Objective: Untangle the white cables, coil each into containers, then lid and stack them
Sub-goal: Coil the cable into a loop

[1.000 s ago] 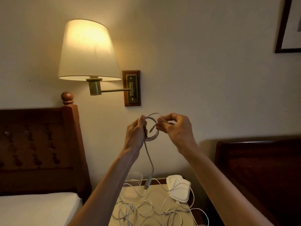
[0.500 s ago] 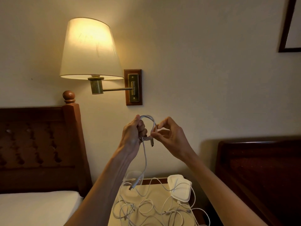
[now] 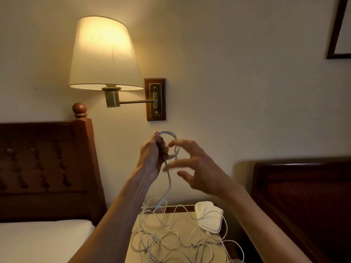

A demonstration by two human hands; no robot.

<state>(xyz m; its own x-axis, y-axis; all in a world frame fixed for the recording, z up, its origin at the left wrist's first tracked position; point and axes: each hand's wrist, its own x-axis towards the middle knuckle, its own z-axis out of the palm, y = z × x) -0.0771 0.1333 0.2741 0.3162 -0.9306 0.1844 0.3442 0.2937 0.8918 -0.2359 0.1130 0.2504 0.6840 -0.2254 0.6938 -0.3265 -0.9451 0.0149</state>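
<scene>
My left hand (image 3: pixel 152 155) is raised in front of the wall and grips a small coil of white cable (image 3: pixel 171 136). The cable's loose tail (image 3: pixel 169 185) hangs down to a plug just above the nightstand. My right hand (image 3: pixel 197 168) is blurred, just right of the coil, with fingers spread and nothing in them. A tangle of white cables (image 3: pixel 171 242) lies on the nightstand (image 3: pixel 182 215). White lids (image 3: pixel 209 215) are stacked at its back right. A clear container (image 3: pixel 154 205) stands at its back left, partly behind my left forearm.
A lit wall lamp (image 3: pixel 104 54) hangs above and left of my hands. A wooden headboard (image 3: pixel 47 168) and a white mattress (image 3: pixel 41 240) are on the left. A dark headboard (image 3: pixel 303 196) is on the right. A picture frame corner (image 3: pixel 338 35) shows at the top right.
My right hand has let go of the cable end and opened, moving slightly right and down. The coil stays in my left hand, and the hanging tail has shifted a little.
</scene>
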